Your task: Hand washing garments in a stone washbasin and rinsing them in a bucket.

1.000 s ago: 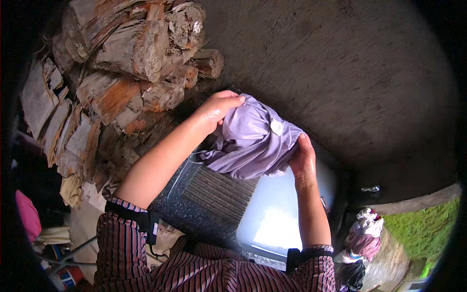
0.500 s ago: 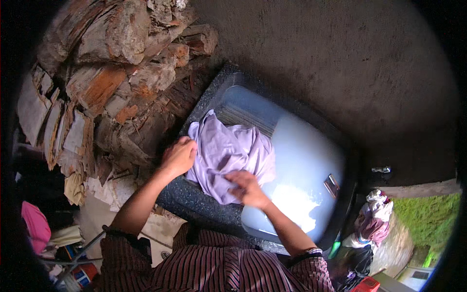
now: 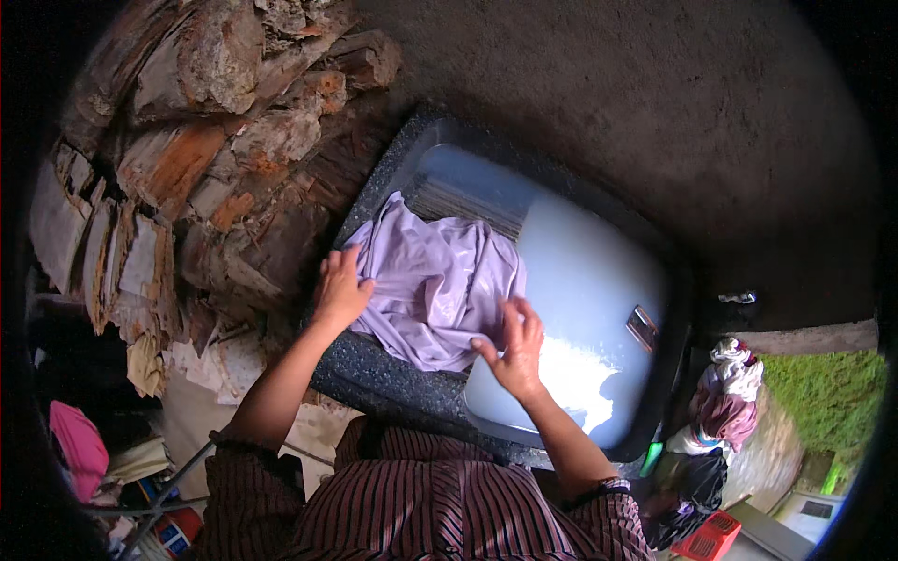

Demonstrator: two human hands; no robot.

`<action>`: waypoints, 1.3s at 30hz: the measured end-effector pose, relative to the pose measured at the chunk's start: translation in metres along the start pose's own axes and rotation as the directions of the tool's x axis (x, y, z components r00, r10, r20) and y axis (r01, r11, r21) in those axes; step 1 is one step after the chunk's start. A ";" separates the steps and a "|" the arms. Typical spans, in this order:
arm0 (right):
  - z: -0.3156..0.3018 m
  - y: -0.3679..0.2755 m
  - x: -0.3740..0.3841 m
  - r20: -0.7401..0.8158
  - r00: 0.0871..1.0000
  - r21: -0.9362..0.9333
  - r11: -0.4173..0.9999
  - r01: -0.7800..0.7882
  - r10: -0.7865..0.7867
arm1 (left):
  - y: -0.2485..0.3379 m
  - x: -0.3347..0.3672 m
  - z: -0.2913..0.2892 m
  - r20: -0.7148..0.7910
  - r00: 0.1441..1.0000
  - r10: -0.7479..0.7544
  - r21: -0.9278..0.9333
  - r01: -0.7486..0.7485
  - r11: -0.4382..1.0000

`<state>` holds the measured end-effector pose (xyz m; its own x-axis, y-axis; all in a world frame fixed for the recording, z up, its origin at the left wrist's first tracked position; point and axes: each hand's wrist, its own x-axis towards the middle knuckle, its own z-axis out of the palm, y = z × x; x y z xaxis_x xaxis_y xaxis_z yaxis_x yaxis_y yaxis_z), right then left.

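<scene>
A wet lavender cloth (image 3: 435, 271), probably a garment, lies wrinkled over the ribbed left side of a dark speckled washing sink (image 3: 388, 379). At the cloth's left edge, my left hand (image 3: 341, 292) touches the fabric with thumb and fingers apart. My right hand (image 3: 517, 353) is by the cloth's lower right edge, fingers spread and nothing visible in the grasp; whether its fingertips touch the cloth I cannot tell. Cloudy pale water (image 3: 589, 271) fills the basin on the right, with bright light reflected on it.
Stacked split firewood (image 3: 187, 159) rises close on the left. A rough dark wall (image 3: 608, 84) stands behind the sink. Bundled clothes (image 3: 725, 397), a black bag (image 3: 687, 496) and a red crate (image 3: 708, 536) are at the lower right. Pink fabric (image 3: 78, 449) lies at the lower left.
My right hand has moved right, off the middle of the cloth to its edge, with fingers spreading. My left hand's fingers have opened out. The cloth lies flatter and wider.
</scene>
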<state>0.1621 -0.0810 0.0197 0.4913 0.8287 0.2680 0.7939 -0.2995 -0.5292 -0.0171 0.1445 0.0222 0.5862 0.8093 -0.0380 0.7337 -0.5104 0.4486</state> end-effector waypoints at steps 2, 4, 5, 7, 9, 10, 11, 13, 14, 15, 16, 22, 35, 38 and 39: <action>0.011 0.027 -0.002 -0.047 0.974 0.080 0.973 -0.219 0.223 | 0.002 -0.002 -0.003 -0.035 0.997 -0.070 -0.001 0.070 0.998; 0.029 0.053 0.000 0.064 0.869 0.372 0.796 -0.477 0.490 | -0.013 -0.007 0.003 -0.050 0.980 -0.194 -0.189 0.182 0.965; 0.035 0.060 0.000 0.155 0.810 0.548 0.633 -0.546 0.565 | -0.020 -0.007 0.006 0.017 0.978 -0.209 -0.226 0.207 0.952; 0.041 0.052 0.021 0.274 0.753 0.684 0.429 -0.590 0.598 | -0.019 -0.002 0.006 0.083 0.973 -0.214 -0.425 0.229 0.876; 0.046 0.036 0.042 0.074 0.918 0.675 0.658 -0.335 0.391 | -0.003 0.008 0.003 0.130 0.968 -0.214 -0.733 0.239 0.637; 0.044 0.037 0.049 0.071 0.920 0.674 0.661 -0.330 0.386 | 0.010 0.016 0.005 0.135 0.976 -0.173 -0.912 0.190 0.362; 0.043 0.041 0.056 0.224 0.885 0.694 0.571 -0.439 0.408 | 0.033 0.023 0.002 0.093 0.986 -0.137 -0.930 0.135 0.343; 0.030 0.015 0.069 0.463 0.793 0.708 0.374 -0.600 0.396 | 0.067 0.024 -0.014 0.092 0.995 -0.040 -0.954 0.100 0.283; 0.028 0.008 0.071 0.467 0.796 0.708 0.377 -0.598 0.385 | 0.086 0.021 -0.021 0.137 0.989 0.047 -0.964 0.122 0.238; 0.025 0.008 0.068 0.524 0.773 0.751 0.235 -0.617 0.356 | 0.117 0.015 -0.025 0.110 0.982 0.151 -0.955 0.062 0.288; 0.023 0.005 0.065 0.575 0.756 0.775 0.088 -0.626 0.312 | 0.142 0.007 -0.019 0.019 0.964 0.267 -0.930 -0.081 0.358; 0.024 0.014 0.022 0.384 0.901 0.732 0.530 -0.429 0.199 | 0.187 -0.052 0.027 0.136 0.619 0.774 -0.725 -0.470 0.503; 0.037 0.058 0.026 0.448 0.894 0.242 0.960 -0.140 0.018 | 0.066 -0.018 -0.002 0.008 0.847 0.532 -0.153 -0.525 0.837; 0.039 0.055 0.031 0.437 0.900 0.272 0.954 -0.129 -0.003 | 0.066 0.006 -0.015 0.069 0.894 0.442 -0.616 -0.310 0.724; 0.038 0.059 0.032 0.434 0.901 0.291 0.946 -0.145 0.005 | 0.072 0.015 -0.021 0.225 0.870 0.439 -0.711 -0.161 0.684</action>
<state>0.2106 -0.0542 -0.0334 0.2913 0.9503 -0.1101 0.5754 -0.2660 -0.7734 0.0376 0.1261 0.0731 0.9090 0.4151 -0.0368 0.1631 -0.2730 0.9481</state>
